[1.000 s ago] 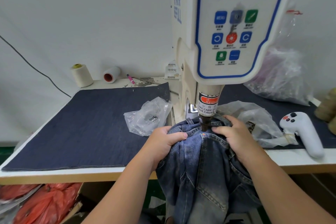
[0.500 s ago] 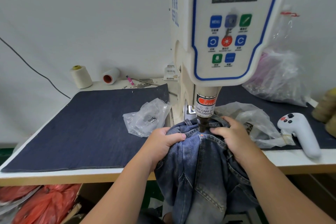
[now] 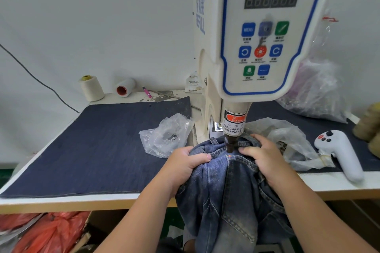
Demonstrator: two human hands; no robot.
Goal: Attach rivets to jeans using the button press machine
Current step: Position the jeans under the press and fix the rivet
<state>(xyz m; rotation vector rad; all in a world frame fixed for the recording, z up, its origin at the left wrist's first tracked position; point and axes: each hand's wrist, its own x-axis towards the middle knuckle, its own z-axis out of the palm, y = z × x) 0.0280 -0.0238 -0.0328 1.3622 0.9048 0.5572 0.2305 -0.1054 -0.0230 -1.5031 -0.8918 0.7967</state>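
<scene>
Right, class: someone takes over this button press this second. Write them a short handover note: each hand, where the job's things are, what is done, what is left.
Left hand: grips bunched jeans left of the punch.
Right hand: holds the waistband right of the punch, fingers close to it.
Jeans: draped over the table edge, waistband under the press; the punch tip is at the denim.
Bags of what look like metal parts lie either side of the press.
Done: jeans positioned. Whether a rivet is set under the punch cannot be seen.
Left: press, check, move to the next spot. Mind your fingers.
</scene>
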